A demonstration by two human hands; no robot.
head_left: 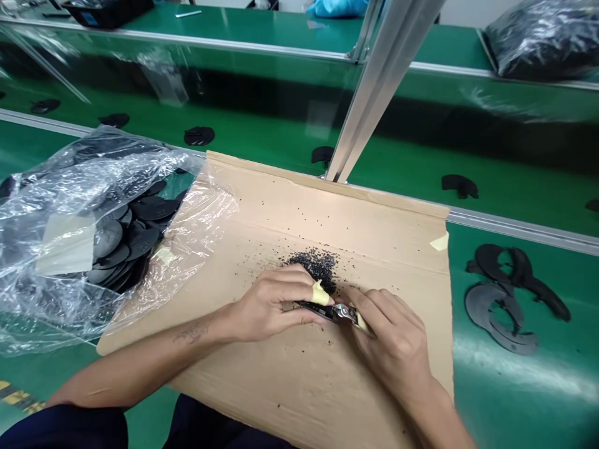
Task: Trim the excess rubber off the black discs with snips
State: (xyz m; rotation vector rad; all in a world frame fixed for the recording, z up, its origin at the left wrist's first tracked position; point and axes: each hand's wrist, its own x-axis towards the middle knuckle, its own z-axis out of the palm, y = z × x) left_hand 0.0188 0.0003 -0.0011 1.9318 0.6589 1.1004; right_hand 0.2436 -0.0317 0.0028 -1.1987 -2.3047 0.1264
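My left hand is closed around a thin black plastic part, gripping it edge-on above a sheet of brown cardboard. A yellow finger cot covers its fingertip. My right hand is closed on a small metal cutting tool whose tip meets the part. A heap of black shavings lies on the cardboard just beyond both hands.
A clear plastic bag full of black discs lies at the left. Finished black ring-shaped parts lie on the green table at the right. Beyond an aluminium rail, a green conveyor carries scattered black pieces. A slanted metal post rises behind the cardboard.
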